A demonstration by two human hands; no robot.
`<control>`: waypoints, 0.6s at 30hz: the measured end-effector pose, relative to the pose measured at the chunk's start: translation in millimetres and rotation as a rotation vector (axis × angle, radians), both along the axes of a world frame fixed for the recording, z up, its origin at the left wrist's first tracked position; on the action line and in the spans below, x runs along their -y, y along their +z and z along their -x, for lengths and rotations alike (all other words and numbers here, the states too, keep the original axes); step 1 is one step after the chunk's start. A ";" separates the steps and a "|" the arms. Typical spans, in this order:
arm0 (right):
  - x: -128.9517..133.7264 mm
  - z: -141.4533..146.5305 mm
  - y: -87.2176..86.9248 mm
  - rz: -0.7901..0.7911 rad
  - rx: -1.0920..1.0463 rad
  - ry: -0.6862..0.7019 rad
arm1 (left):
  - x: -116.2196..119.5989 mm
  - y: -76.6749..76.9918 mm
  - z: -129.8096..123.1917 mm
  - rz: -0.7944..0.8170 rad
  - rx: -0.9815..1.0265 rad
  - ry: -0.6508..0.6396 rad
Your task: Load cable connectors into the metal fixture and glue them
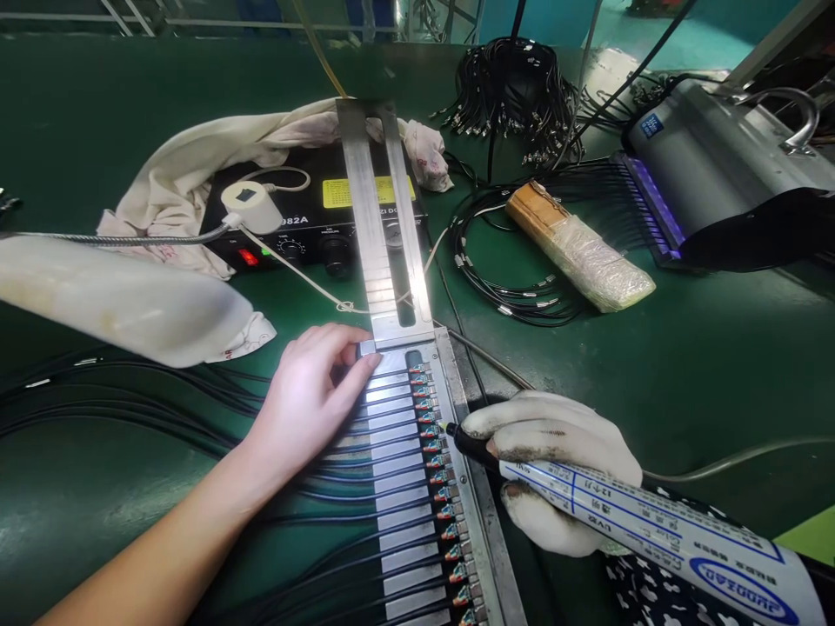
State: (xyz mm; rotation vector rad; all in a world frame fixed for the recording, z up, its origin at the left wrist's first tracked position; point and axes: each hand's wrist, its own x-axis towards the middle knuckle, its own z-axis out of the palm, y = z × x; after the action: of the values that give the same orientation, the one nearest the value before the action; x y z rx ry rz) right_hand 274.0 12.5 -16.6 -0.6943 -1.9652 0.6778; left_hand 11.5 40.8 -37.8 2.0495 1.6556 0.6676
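A long metal fixture [408, 487] runs down the middle, holding a row of black cables [352, 497] with small connectors [436, 459] at their right ends. My bare left hand [319, 382] pinches the fixture's upper left corner between thumb and fingers. My right hand [554, 465], in a stained white glove, is wrapped round a white and blue glue syringe [658, 530] with a black front end. The syringe's tip touches or hovers just over a connector in the upper part of the row; which of the two I cannot tell.
Behind the fixture sits a black dispenser box [306, 230] with cloth draped over it. A white lamp shade [123, 300] is at the left. Coiled cables [483, 269], a wrapped block [580, 248] and a grey machine with purple light [724, 174] lie to the right.
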 end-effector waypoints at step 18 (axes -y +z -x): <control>-2.7 1.4 -3.2 0.016 -0.004 -0.004 | 0.0 0.5 -0.9 -0.018 0.011 -0.005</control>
State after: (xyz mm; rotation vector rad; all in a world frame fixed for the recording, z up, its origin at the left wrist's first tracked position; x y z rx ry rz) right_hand 272.6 15.2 -19.8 -0.7057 -1.9568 0.6921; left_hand 12.4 40.8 -37.3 2.0583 1.6431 0.6941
